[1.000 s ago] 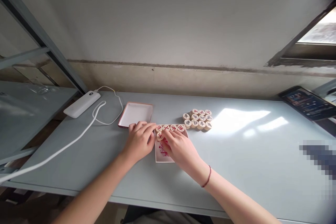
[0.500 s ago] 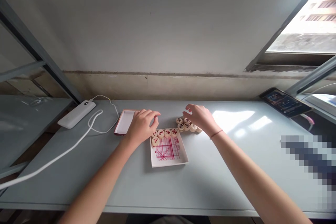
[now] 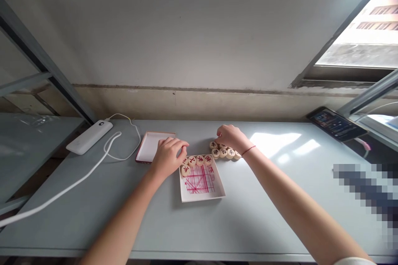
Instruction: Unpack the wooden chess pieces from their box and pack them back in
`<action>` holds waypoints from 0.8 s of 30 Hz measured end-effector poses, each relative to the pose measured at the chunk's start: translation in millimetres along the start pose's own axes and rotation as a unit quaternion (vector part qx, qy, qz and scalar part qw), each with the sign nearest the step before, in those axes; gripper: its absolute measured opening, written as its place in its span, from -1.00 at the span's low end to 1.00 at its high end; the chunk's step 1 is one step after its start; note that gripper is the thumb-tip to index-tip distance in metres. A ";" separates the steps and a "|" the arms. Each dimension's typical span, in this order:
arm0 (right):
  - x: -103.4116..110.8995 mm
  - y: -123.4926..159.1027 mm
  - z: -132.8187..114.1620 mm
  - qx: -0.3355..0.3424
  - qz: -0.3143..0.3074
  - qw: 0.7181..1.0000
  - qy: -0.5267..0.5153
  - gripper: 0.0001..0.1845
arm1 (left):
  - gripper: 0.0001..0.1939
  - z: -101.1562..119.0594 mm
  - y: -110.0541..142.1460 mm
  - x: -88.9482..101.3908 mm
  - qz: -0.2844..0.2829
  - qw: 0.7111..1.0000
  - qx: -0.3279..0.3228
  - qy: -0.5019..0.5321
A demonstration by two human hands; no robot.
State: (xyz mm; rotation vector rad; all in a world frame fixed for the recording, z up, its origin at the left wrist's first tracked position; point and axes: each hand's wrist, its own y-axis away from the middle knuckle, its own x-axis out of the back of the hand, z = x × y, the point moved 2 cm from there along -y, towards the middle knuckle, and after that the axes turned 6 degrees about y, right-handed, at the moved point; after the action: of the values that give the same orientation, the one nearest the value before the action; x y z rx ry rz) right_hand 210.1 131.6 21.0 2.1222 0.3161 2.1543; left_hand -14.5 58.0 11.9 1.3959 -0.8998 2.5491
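A shallow white box (image 3: 217,188) with a red grid paper inside lies on the grey table. Several round wooden chess pieces (image 3: 196,160) with red characters line its far edge. My left hand (image 3: 168,157) rests with curled fingers against the box's far left corner, touching the pieces there. My right hand (image 3: 230,137) hovers over a loose cluster of wooden pieces (image 3: 224,152) just right of the box, its fingers bent down onto them. Whether it holds one is hidden.
The box's lid (image 3: 149,152) lies open-side up left of my left hand. A white power bank (image 3: 89,137) with a white cable (image 3: 74,180) lies at the far left. A phone (image 3: 336,124) leans at the far right by the window.
My right hand left the box, reached right to the loose pieces and lowered onto them. The left hand stayed at the box's corner. The view tilted up slightly.
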 end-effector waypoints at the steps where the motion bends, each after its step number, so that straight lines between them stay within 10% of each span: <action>1: 0.3 -0.1 -1.1 0.001 0.000 1.000 0.000 -0.73 | -0.80 0.5 -0.2 0.3 -0.001 1.000 0.000 0.000; 8: 11.6 26.8 -10.4 0.067 0.107 0.982 -0.142 -0.77 | -0.79 11.6 3.4 -2.3 0.011 0.999 -0.029 0.008; 16: -13.2 80.6 -32.3 0.207 0.034 0.806 -0.553 -0.68 | -0.68 30.6 10.8 -14.7 0.005 0.994 -0.086 0.066; 24: -24.6 84.7 -27.4 0.209 0.026 0.802 -0.559 -0.71 | -0.75 34.1 11.4 -16.3 -0.009 0.991 -0.060 0.116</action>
State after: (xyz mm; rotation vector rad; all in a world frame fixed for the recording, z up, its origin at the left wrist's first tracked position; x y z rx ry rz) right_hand 189.6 41.7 15.3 3.1754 0.6061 0.5165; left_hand 16.0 33.3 7.6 1.0449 -0.9759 2.5289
